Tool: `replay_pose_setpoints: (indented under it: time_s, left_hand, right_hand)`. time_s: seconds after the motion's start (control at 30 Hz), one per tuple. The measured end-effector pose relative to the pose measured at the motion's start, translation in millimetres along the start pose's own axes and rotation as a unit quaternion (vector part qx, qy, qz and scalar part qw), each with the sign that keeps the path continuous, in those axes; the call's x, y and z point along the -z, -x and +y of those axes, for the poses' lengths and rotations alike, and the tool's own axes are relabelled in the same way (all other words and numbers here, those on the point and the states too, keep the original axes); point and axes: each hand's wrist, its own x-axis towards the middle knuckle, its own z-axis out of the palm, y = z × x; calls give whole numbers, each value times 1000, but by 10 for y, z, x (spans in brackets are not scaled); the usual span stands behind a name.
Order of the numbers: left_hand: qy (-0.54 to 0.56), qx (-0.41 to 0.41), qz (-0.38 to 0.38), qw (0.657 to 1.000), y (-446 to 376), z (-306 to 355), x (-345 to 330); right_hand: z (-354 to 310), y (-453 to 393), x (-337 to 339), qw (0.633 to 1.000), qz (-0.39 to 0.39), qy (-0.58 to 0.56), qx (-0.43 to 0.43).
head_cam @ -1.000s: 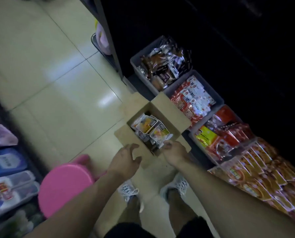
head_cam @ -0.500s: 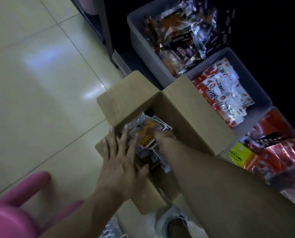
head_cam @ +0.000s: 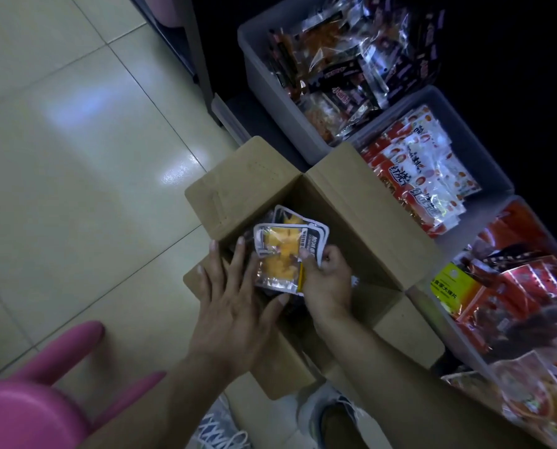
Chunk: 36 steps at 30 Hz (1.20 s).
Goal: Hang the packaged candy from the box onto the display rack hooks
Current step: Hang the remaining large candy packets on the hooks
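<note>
Two candy packets (head_cam: 278, 254) now lifted from the box (head_cam: 361, 222), pinched by our right hand (head_cam: 327, 280). Our left hand (head_cam: 235, 303), fingers straight, steadies the near flap; hanging comes next.

I see matt brown cardboard box (head_cam: 361, 202), glossy clear-plastic candy packets (head_cam: 278, 257), shiny glazed floor tiles (head_cam: 76, 157), smooth pink plastic stool (head_cam: 27, 413).

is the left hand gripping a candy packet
No, the left hand lies flat with straight fingers on the cardboard box edge; the right hand grips the candy packets.
</note>
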Motion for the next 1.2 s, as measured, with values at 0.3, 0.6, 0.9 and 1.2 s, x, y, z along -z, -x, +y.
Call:
replay_pose_setpoints:
  time_s: [0.3,0.6,0.9,1.2]
  left_hand:
    - [229,-31,2,973,383,289,612]
    - [311,155,-31,937,489,177,496]
    - [419,264,124,860,618,-20,297]
    - [440,281,199,829,673,22,303]
  right_hand:
    - [-706,629,1050,930,-306,113,169]
    - [-411,197,248,969,-220,63,95]
    - [176,-836,-251,503,-301,752,302]
    - [41,-878,-119,363,-350,795,338]
